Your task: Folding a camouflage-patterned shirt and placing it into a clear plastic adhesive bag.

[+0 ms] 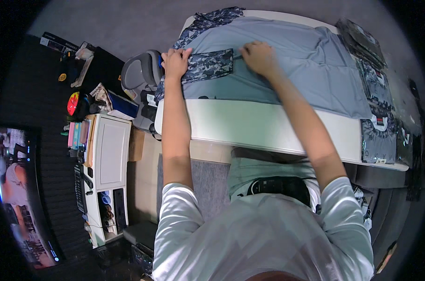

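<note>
A grey garment [306, 70] with camouflage sleeves lies spread on the white table [240, 122]. One camouflage sleeve [210, 63] is laid across the grey body; the other camouflage fabric [212, 18] runs along the upper left. My left hand [176, 63] rests at the left end of the folded sleeve, fingers bent and spread, thumb mostly hidden. My right hand [259, 56] is on the grey fabric just right of the sleeve's other end, fingers loosely curved and apart, slightly blurred.
Bagged folded garments [376, 138] stack along the table's right end. A grey chair [140, 72] stands left of the table. Further left are a white cabinet [110, 154] with books and a keyboard, a dark desk with assorted items, and a lit screen [20, 196].
</note>
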### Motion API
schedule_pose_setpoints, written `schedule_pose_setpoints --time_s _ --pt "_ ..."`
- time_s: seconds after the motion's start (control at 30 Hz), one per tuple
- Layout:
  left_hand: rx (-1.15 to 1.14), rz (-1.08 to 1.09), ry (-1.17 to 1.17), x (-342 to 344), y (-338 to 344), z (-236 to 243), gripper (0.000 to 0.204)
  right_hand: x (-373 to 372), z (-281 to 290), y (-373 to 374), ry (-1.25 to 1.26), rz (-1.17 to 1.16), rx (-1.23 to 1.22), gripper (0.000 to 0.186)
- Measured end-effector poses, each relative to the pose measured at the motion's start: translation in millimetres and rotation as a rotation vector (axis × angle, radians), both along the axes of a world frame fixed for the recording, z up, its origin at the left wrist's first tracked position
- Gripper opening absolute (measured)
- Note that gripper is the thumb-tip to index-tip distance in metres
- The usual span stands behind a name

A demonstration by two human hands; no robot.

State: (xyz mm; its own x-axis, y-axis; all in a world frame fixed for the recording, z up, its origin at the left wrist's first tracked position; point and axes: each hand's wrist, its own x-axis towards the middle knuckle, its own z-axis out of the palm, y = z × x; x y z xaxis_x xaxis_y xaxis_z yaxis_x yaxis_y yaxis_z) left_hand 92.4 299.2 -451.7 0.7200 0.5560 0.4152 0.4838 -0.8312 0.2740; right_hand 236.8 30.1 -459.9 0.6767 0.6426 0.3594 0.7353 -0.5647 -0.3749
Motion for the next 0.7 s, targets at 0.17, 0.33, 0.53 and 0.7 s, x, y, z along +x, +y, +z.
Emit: schedule_pose_setpoints --time_s 0.17,0.33,0.53,0.7 --pt "0.189 -0.199 -0.093 17 7 7 0.051 38 9 -44 0.018 0.135 -0.031 0.048" --pt "0.09 -0.082 0.007 25 18 2 0.056 48 14 -66 0.005 -0.013 -0.113 0.057" --pt "-0.032 0.133 0.076 27 26 -4 0.067 77 6 -124 -0.048 -0.179 -0.09 0.066" --pt "-0.033 0.23 0.077 24 20 5 0.068 102 0 -203 -0.12 -0.312 -0.026 0.066"
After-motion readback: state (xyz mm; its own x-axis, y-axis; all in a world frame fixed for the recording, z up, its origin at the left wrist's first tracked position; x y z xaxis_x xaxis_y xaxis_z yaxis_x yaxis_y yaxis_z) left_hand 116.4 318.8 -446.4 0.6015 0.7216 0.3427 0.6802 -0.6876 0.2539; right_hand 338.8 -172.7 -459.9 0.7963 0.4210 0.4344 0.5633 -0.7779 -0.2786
